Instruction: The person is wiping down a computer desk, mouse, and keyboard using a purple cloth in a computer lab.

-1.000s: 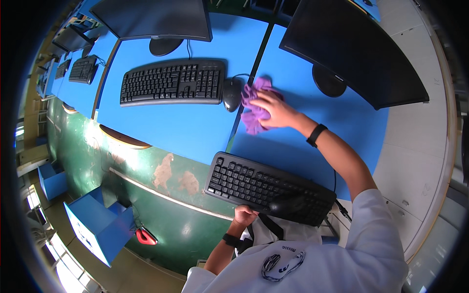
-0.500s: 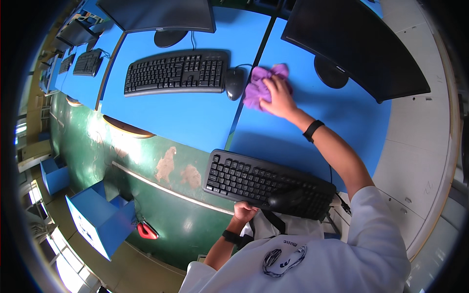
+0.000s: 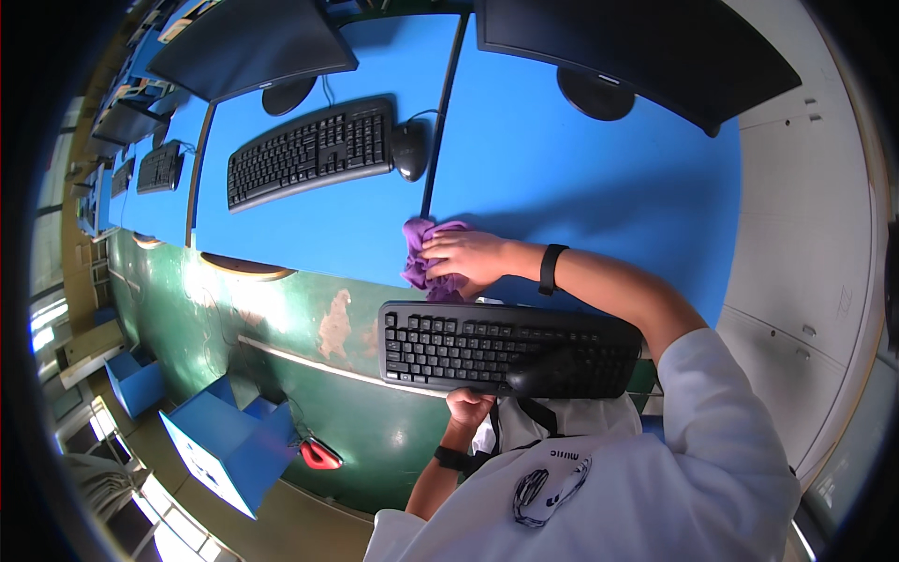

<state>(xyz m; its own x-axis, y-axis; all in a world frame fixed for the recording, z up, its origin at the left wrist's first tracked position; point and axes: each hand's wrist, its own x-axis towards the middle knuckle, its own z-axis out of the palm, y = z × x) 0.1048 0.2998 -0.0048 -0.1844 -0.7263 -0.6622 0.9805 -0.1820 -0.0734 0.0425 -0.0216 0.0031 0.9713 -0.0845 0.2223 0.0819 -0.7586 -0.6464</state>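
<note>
My left hand (image 3: 468, 405) grips the lower edge of a black keyboard (image 3: 449, 342), held off the desk with a black mouse (image 3: 537, 373) lying on it. My right hand (image 3: 464, 255) presses a crumpled purple cloth (image 3: 417, 244) at the front edge of the blue desk (image 3: 581, 178), by the dark gap between two desktops. A second black keyboard (image 3: 309, 150) and mouse (image 3: 408, 150) rest on the left desk, above and left of the cloth. A monitor (image 3: 637, 42) stands at the back of the right desk; another monitor (image 3: 251, 42) stands behind the second keyboard.
More keyboards (image 3: 159, 169) and monitors line the desks to the left. Below are a green floor (image 3: 393, 436), blue box-like furniture (image 3: 225, 440) and a red object (image 3: 320, 453). A pale cabinet surface (image 3: 791, 253) runs along the right side.
My right hand has moved the cloth from beside the left mouse down to the desk's front edge. The held keyboard now sits more level in the picture. The view has shifted.
</note>
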